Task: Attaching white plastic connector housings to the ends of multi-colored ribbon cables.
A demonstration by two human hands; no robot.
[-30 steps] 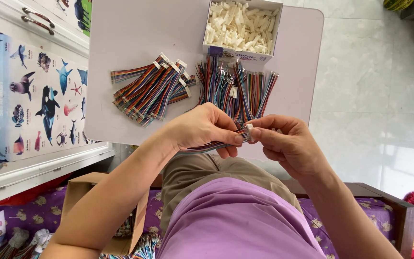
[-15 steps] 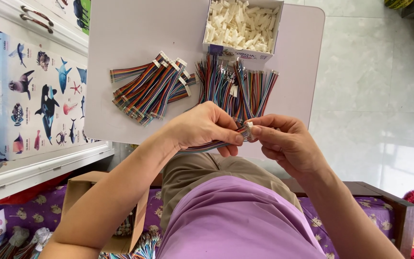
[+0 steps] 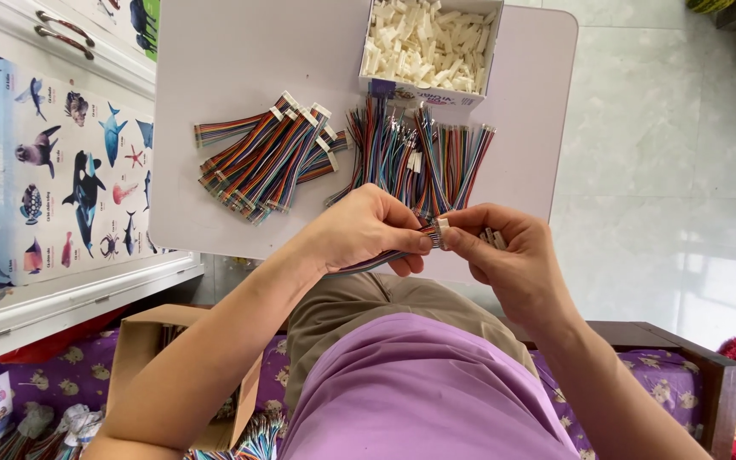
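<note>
Hands meet above table (image 3: 215, 102) edge. My left hand (image 3: 368, 230) pinches a multicoloured ribbon cable (image 3: 366, 263) near its end; my right hand (image 3: 504, 255) clamps the white connector (image 3: 441, 232) at the tip. Finished cable pile (image 3: 266, 158) lies left, loose wire bundle (image 3: 419, 153) beside it, box of white housings (image 3: 432, 38) beyond.

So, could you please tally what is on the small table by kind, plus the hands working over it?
Piles of multicoloured wire bundles: 2, a pile with white plugs fitted and a pile with bare ends
Boxes of white plastic connectors: 1
Hands: 2, left hand and right hand, together pinching a wire bundle
Total: 5
</note>
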